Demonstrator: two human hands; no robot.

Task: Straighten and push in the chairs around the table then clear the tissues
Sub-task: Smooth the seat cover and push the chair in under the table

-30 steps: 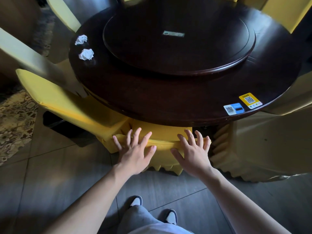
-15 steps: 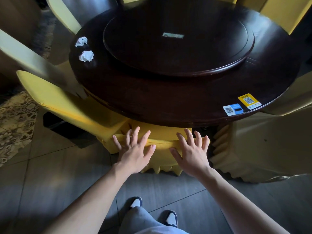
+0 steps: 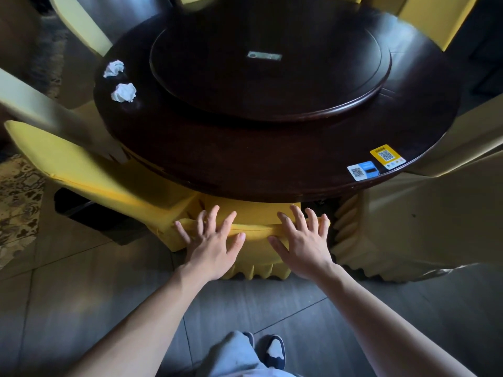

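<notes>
A dark round table [image 3: 272, 170] carries a raised turntable [image 3: 269, 63]. Two crumpled white tissues lie near its left rim, one [image 3: 113, 68] farther back and one [image 3: 124, 92] nearer. Below the near rim stands a chair in a yellow cover [image 3: 253, 213], its seat partly under the table. My left hand [image 3: 211, 242] and my right hand [image 3: 302, 240] rest flat on the chair's near edge, fingers spread, holding nothing.
A second yellow-covered chair [image 3: 81, 170] angles out at the left, with pale-covered chairs [image 3: 35, 104] behind it. A cream-covered chair [image 3: 419, 221] stands at the right. QR stickers [image 3: 377, 164] sit on the near right rim. A patterned rug [image 3: 19, 202] lies at far left.
Both hands have slid slightly forward on the chair's edge and the chair has gone a little farther under the table. The tissues have not moved.
</notes>
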